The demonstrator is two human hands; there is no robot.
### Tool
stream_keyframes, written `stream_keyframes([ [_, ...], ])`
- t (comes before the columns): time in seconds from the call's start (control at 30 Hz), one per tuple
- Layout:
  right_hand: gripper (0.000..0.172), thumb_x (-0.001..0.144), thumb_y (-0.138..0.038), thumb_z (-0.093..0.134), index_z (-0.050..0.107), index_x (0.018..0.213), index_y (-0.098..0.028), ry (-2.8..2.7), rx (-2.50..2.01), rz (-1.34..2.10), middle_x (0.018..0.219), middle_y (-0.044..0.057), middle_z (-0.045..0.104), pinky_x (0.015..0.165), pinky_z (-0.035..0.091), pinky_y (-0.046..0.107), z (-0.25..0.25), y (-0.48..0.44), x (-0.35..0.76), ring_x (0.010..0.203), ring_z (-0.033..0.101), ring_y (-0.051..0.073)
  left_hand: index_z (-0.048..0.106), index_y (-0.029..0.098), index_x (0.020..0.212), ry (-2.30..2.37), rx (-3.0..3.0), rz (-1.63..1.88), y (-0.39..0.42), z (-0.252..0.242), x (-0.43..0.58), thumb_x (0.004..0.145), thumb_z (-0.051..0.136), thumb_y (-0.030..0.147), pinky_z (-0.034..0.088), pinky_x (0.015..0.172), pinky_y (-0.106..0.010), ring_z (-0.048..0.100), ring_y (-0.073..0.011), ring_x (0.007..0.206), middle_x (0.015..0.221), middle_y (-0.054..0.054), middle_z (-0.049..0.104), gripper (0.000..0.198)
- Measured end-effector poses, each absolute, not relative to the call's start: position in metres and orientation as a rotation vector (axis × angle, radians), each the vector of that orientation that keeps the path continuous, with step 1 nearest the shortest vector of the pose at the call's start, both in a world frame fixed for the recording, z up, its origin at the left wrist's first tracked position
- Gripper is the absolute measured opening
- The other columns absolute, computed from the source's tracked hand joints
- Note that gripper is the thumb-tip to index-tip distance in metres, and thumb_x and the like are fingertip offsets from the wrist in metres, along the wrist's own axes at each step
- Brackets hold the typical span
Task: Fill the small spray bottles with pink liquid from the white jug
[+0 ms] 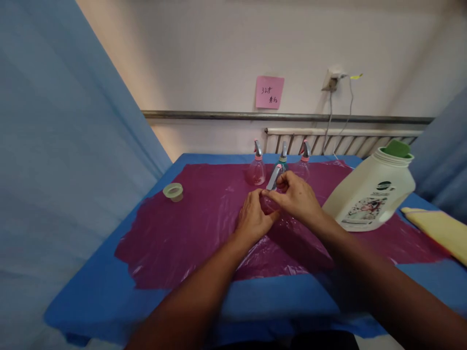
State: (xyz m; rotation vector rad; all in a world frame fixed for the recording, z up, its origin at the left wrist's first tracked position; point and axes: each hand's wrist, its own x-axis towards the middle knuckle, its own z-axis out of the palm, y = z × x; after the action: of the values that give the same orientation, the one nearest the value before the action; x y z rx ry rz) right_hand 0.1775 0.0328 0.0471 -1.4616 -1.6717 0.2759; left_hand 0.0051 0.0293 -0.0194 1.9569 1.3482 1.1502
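A clear spray bottle (269,204) with a grey and pink trigger head stands on the purple plastic sheet, close in front of me. My left hand (254,214) is wrapped around its body, thumb to the near side. Up at the neck, my right hand (296,194) has its fingers closed on the spray head (274,178). Behind it are three more spray bottles: a pinkish one (257,171), one with a teal body (283,165) partly hidden, and another pink-necked one (302,169).
To the right stands a large cream detergent jug (365,194) with green in its mouth. A translucent cap (173,191) lies at the left. A yellow cloth (440,228) is at the right edge. Purple sheet (182,233) covers the blue table (284,296); the wall is behind.
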Motion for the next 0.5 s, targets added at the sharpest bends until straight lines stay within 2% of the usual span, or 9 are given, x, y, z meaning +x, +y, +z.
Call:
stream_keyframes([
  [0.1, 0.043, 0.081, -0.061, 0.088, 0.064, 0.090, -0.026, -1.610, -1.424, 0.316, 0.084, 0.002, 0.075, 0.071, 0.048, 0.038, 0.042, 0.034, 0.173, 0.077, 0.069, 0.025, 0.060, 0.025, 0.135, 1.372, 1.971, 1.115, 0.027, -0.018, 0.007, 0.087, 0.096, 0.047, 0.056, 0.112, -0.056, 0.070, -0.0388, 0.132, 0.136, -0.013, 0.072, 0.064],
  [0.23, 0.040, 0.082, -0.059, 0.084, 0.072, 0.094, -0.023, -1.512, -1.385, 0.434, 0.084, 0.003, 0.077, 0.072, 0.052, 0.037, 0.036, 0.032, 0.171, 0.075, 0.070, 0.024, 0.057, 0.025, 0.142, 1.398, 1.972, 1.094, 0.026, -0.016, 0.010, 0.086, 0.097, 0.050, 0.055, 0.115, -0.055, 0.069, -0.0390, 0.137, 0.142, -0.014, 0.069, 0.073],
  [0.37, 0.038, 0.088, -0.051, 0.077, 0.080, 0.112, -0.022, -1.578, -1.316, 0.399, 0.104, 0.008, 0.085, 0.092, 0.060, 0.045, 0.037, 0.027, 0.171, 0.095, 0.078, 0.029, 0.055, 0.025, 0.144, 1.398, 1.942, 1.081, 0.026, -0.015, 0.009, 0.088, 0.095, 0.047, 0.055, 0.117, -0.056, 0.068, -0.0396, 0.140, 0.146, -0.016, 0.068, 0.072],
  [0.43, 0.047, 0.088, -0.045, 0.075, 0.079, 0.129, -0.022, -1.596, -1.295, 0.366, 0.121, 0.011, 0.085, 0.105, 0.060, 0.051, 0.035, 0.027, 0.171, 0.111, 0.079, 0.033, 0.055, 0.025, 0.143, 1.384, 1.943, 1.075, 0.026, -0.014, 0.008, 0.089, 0.094, 0.046, 0.056, 0.116, -0.056, 0.069, -0.0392, 0.138, 0.146, -0.016, 0.069, 0.070],
  [0.5, 0.064, 0.087, -0.039, 0.073, 0.071, 0.149, -0.023, -1.595, -1.261, 0.401, 0.144, 0.013, 0.079, 0.116, 0.057, 0.056, 0.030, 0.028, 0.171, 0.131, 0.076, 0.035, 0.055, 0.025, 0.143, 1.375, 1.950, 1.068, 0.025, -0.013, 0.006, 0.089, 0.094, 0.044, 0.057, 0.114, -0.056, 0.070, -0.0390, 0.136, 0.145, -0.016, 0.069, 0.069],
])
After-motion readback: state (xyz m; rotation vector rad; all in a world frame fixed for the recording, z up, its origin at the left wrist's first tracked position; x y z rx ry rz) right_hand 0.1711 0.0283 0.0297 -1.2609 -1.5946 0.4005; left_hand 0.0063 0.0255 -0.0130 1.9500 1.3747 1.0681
